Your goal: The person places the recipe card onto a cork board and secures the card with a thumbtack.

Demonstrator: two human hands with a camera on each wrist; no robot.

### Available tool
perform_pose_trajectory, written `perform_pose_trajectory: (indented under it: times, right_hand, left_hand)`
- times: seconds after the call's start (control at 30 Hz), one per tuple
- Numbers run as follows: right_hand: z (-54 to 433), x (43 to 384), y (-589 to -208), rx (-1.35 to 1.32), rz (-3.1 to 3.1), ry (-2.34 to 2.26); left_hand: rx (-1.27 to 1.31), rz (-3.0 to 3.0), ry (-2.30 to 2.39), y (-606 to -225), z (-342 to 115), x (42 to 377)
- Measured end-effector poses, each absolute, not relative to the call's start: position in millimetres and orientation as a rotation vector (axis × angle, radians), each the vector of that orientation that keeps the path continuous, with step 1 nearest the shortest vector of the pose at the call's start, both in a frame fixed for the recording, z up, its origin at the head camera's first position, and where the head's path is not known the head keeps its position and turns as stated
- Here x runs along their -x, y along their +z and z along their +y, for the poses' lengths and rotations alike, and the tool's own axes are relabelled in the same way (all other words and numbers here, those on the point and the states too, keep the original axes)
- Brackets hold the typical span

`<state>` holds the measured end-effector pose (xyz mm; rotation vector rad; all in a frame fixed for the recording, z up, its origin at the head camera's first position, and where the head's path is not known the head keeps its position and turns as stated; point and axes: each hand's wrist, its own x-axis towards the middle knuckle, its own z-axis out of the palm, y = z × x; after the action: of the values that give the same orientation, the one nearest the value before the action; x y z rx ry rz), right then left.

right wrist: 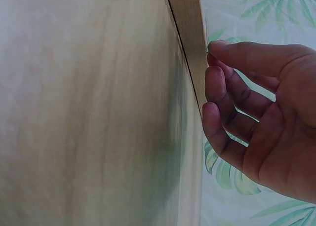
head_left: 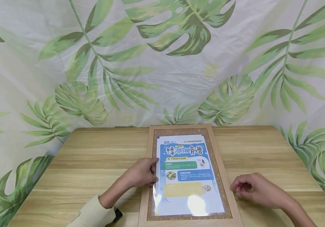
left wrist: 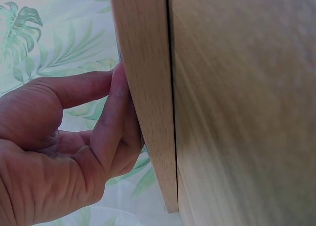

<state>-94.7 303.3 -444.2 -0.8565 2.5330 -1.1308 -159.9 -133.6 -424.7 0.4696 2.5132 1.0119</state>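
A glossy sheet (head_left: 189, 201) with blue, green and yellow panels lies on a cork board (head_left: 225, 208) with a wooden frame (head_left: 217, 154). My left hand (head_left: 142, 171) reaches over the frame's left side, its fingertips at the sheet's left edge. In the left wrist view, the fingers (left wrist: 111, 120) are bent down behind the frame's side. Beside the frame's right side is my right hand (head_left: 254, 189), loosely curled, with nothing visible in it. The right wrist view has its thumb and fingers (right wrist: 215, 83) close to the frame's edge.
A purple pin (head_left: 158, 137) marks the sheet's top left corner and a yellow pin (head_left: 156, 212) its bottom left. The board rests on a wood-grain table (head_left: 94, 157). Behind hangs a leaf-patterned cloth (head_left: 179, 78). A small black object (head_left: 118, 215) shows by the left sleeve.
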Motion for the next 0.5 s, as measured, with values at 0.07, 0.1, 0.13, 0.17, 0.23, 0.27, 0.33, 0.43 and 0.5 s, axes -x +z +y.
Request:
perform_pose_trajectory:
  times: [0.07, 0.1, 0.13, 0.17, 0.23, 0.27, 0.33, 0.43, 0.5]
  right_hand:
    - [302.2, 92.5, -444.2, 0.874, 2.524, -1.136]
    - [301.5, 91.4, -444.0, 0.882, 2.515, -1.143]
    - [300.8, 90.3, -443.7, 0.888, 2.505, -1.151]
    - [299.9, 89.2, -443.3, 0.898, 2.5, -1.158]
    - [297.6, 87.4, -442.3, 0.916, 2.483, -1.173]
    - [296.2, 86.7, -441.8, 0.921, 2.47, -1.181]
    - [293.0, 85.3, -440.8, 0.927, 2.446, -1.195]
    - [287.6, 83.8, -439.9, 0.918, 2.411, -1.199]
    - [284.3, 82.9, -439.8, 0.902, 2.392, -1.197]
  left_hand:
    - [-0.47, 2.514, 1.011, -424.7, -133.8, 159.4]
    - [-0.47, 2.514, 1.01, -424.5, -133.9, 159.2]
    - [-0.47, 2.514, 1.01, -424.5, -134.0, 159.0]
    - [-0.469, 2.514, 1.008, -424.4, -134.1, 158.9]
    - [-0.467, 2.511, 1.008, -424.2, -134.1, 158.8]
    - [-0.467, 2.509, 1.009, -424.1, -134.0, 158.8]
    - [-0.468, 2.508, 1.009, -423.9, -133.9, 158.8]
    - [-0.473, 2.509, 1.009, -424.1, -133.8, 159.1]
    - [-0.475, 2.51, 1.006, -424.5, -133.9, 159.5]
